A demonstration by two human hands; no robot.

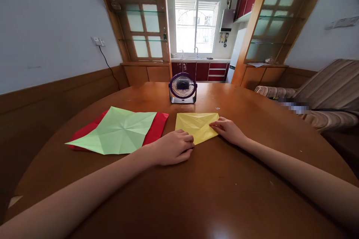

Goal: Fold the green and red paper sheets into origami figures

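A sheet of yellow paper (195,123) with crease lines lies on the wooden table in front of me, its lower edge slanting. My left hand (178,145) rests at the paper's lower left edge, its fingers curled and closed on that corner, which they cover. At the right edge, my right hand (227,130) pinches the yellow paper between thumb and fingers. Left of my left hand a creased light green sheet (120,130) overlaps a red sheet (157,127), and most of the red one is hidden under it.
A small dark purple desk fan (183,87) stands on the table (224,194) beyond the papers. A striped sofa (331,86) is off to the right. A black cord (106,59) hangs from a wall socket at left. Kitchen cabinets (202,71) are behind.
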